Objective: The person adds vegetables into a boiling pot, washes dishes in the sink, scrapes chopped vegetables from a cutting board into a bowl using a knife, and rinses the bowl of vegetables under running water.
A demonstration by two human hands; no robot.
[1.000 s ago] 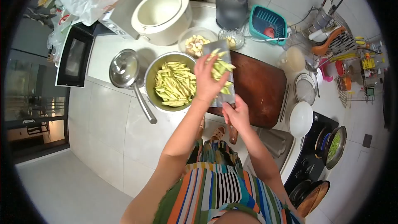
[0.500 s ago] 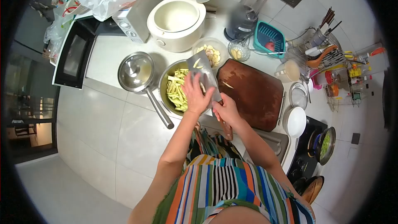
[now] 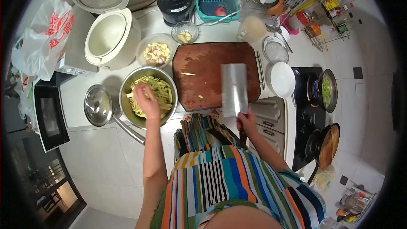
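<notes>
My right hand (image 3: pixel 248 124) is wrapped round the dark handle of a cleaver (image 3: pixel 234 89). The broad metal blade points away from me, above the right front part of the brown cutting board (image 3: pixel 203 93). My left hand (image 3: pixel 147 101) is over the steel bowl (image 3: pixel 170 116), its fingers loosely bent and apart, touching or just above the pale green vegetable strips (image 3: pixel 160 91) inside. Its palm and part of its fingertips are hidden. One thin strip (image 3: pixel 188 74) and a small scrap lie on the board.
Left of the bowl stands a steel saucepan (image 3: pixel 98 106), its handle towards me. Behind are an open rice cooker (image 3: pixel 95 57), a bowl of garlic cloves (image 3: pixel 157 54), a small glass bowl (image 3: pixel 185 32) and a teal basket (image 3: pixel 217 6). A white bowl (image 3: pixel 282 79) and stove (image 3: pixel 302 114) are right.
The cleaver has moved right, away from the steel bowl to over the board. My left hand has left the blade and lowered to the strips in the bowl. The whole view has shifted.
</notes>
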